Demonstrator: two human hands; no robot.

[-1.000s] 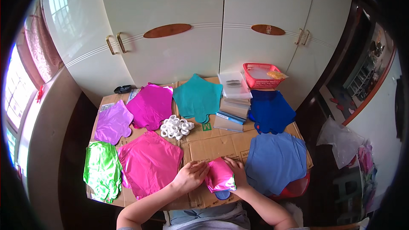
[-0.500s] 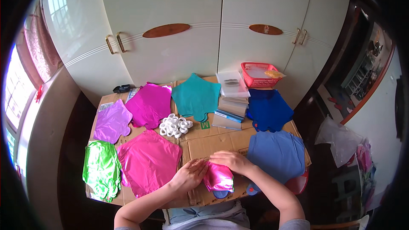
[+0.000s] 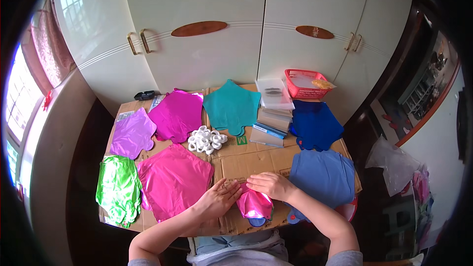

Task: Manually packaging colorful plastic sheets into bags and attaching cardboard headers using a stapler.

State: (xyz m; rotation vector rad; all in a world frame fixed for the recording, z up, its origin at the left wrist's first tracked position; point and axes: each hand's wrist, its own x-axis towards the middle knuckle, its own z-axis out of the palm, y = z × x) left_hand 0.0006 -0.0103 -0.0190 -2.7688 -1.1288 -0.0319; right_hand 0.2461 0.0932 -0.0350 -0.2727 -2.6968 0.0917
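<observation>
A shiny pink foil balloon [image 3: 255, 205], flat and folded small, lies on the cardboard near the front edge. My left hand [image 3: 220, 200] rests along its left side, fingers stretched out and touching the foil. From the right, my right hand [image 3: 270, 186] lays its straight fingers over the far edge of the same piece. Both sets of fingertips nearly meet there. A round blue tab [image 3: 257, 221] pokes out below the pink foil. To the left is a stack of flat pink star-shaped foil balloons [image 3: 176, 182]; to the right lies a dull blue stack [image 3: 322, 177].
More flat foil shapes surround the work: green [image 3: 118, 189], lilac [image 3: 132, 134], magenta [image 3: 177, 116], teal [image 3: 231, 106] and dark blue [image 3: 318, 125]. White rings [image 3: 206, 140] are heaped centrally. Behind stand stacked cards [image 3: 270, 129], a clear box [image 3: 273, 94] and a red basket [image 3: 306, 84].
My left fingers have spread slightly and lie along the foil's left side. The near part of the pink foil looks narrower at its top. The whole view has shifted a little.
</observation>
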